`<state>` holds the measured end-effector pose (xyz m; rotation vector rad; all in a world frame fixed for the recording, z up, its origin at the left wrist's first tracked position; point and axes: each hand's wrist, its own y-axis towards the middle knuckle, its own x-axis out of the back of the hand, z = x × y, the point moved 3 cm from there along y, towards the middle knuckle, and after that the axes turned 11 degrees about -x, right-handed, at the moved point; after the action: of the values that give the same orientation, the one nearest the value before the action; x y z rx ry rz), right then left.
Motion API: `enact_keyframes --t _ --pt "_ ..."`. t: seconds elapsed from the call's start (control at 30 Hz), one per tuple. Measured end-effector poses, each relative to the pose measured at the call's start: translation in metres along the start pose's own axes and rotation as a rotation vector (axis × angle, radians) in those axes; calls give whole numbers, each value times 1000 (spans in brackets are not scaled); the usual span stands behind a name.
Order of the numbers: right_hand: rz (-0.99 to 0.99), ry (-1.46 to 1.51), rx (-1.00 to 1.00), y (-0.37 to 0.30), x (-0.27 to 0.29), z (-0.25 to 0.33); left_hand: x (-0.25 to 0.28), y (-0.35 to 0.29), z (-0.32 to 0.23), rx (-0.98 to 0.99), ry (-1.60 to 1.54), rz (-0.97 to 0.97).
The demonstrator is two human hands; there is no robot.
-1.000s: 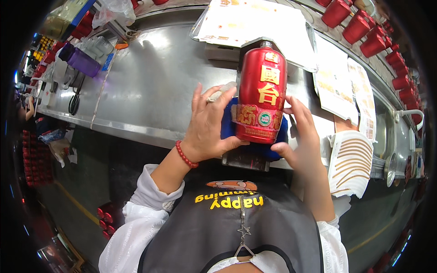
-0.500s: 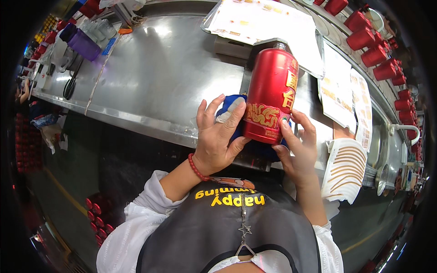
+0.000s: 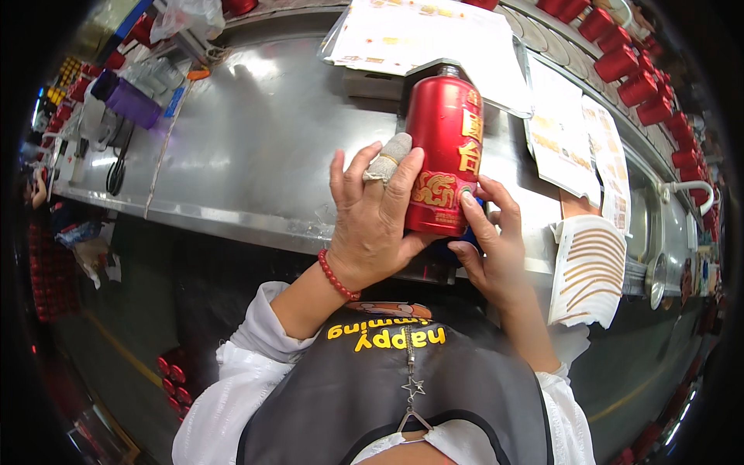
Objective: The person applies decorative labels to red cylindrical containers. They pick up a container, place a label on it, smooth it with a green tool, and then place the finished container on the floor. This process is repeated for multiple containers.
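A red bottle (image 3: 443, 132) with gold lettering, a gold-patterned band near its base and a bare threaded neck leans at a slant over the metal bench, neck pointing away from me. My left hand (image 3: 370, 213) holds its lower left side, fingers along the bottle and thumb by the base. One finger of that hand wears a pale fabric cover (image 3: 387, 160). My right hand (image 3: 496, 244) grips the lower right side with its fingertips, close to a small round mark on the bottle. Part of a blue cloth (image 3: 474, 218) shows beneath the base. A dark angular holder (image 3: 411, 84) stands behind the bottle.
The metal bench (image 3: 256, 147) runs left. A white sheet of brown curved strips (image 3: 590, 267) hangs at the right edge. Printed sheets (image 3: 562, 128) lie behind it. A purple bottle (image 3: 128, 101) and black scissors (image 3: 116, 174) are at far left; several red containers (image 3: 620, 62) line the far right.
My left hand has shifted up along the bottle's side, its covered finger now against the bottle and hiding the blue cloth there. Both hands keep their hold. The whole view has shifted slightly.
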<state>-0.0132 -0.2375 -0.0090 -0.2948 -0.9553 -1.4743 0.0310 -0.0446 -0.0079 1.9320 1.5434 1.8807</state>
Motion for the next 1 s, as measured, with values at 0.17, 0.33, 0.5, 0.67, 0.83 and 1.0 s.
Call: enact_keyframes --t 0.17,0.33,0.5,0.67,0.83,1.0 --pt "10 -18 -35 -6 1 0 -18 -22 18 33 -132 -17" --pt "-54 1 -14 -6 2 -2 -12 -7 5 2 -61 13" --pt "-72 -9 17 -8 4 -3 -15 -17 16 -8 -54 58" --pt "-84 36 -30 -9 4 -6 -11 -4 5 14 -45 30" --pt "-54 -9 -40 -9 6 -6 -15 -12 14 5 -24 81" --pt "-416 143 -124 -4 33 -22 -12 -7 9 -3 -29 52"
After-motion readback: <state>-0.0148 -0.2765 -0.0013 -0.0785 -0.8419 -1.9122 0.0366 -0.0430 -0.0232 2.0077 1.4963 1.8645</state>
